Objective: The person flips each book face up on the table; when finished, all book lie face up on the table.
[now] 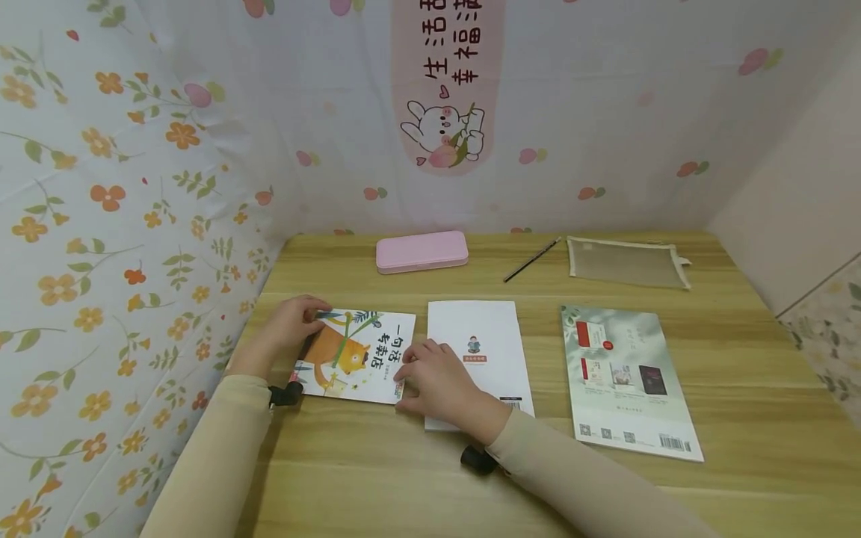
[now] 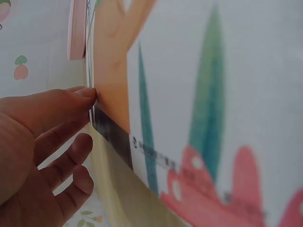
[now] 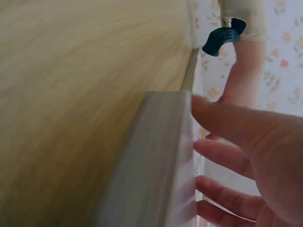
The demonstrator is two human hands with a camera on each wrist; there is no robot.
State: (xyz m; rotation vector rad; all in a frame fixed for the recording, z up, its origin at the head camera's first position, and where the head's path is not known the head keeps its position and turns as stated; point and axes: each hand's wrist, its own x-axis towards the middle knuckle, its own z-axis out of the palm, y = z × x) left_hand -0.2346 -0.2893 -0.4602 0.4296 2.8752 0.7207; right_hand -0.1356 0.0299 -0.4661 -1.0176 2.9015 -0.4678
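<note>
A picture book [image 1: 353, 355] with an orange cat on its cover lies at the left of the wooden table [image 1: 403, 478]. My left hand [image 1: 289, 329] curls its fingers over the book's far left corner. In the left wrist view, the fingertips of the left hand [image 2: 42, 142] meet the edge of the book [image 2: 213, 94]. My right hand [image 1: 430, 377] grips the book's near right edge. In the right wrist view, the right hand [image 3: 246, 142] has its thumb on top of the book's edge [image 3: 156, 165] and its fingers alongside.
A white booklet [image 1: 480, 336] lies just right of the picture book, partly under my right wrist. Further right is a green book [image 1: 622, 373]. A pink case [image 1: 421, 251], a pencil [image 1: 531, 260] and a mesh pouch [image 1: 627, 262] lie at the back. Floral cloth [image 1: 134, 224] walls the left side.
</note>
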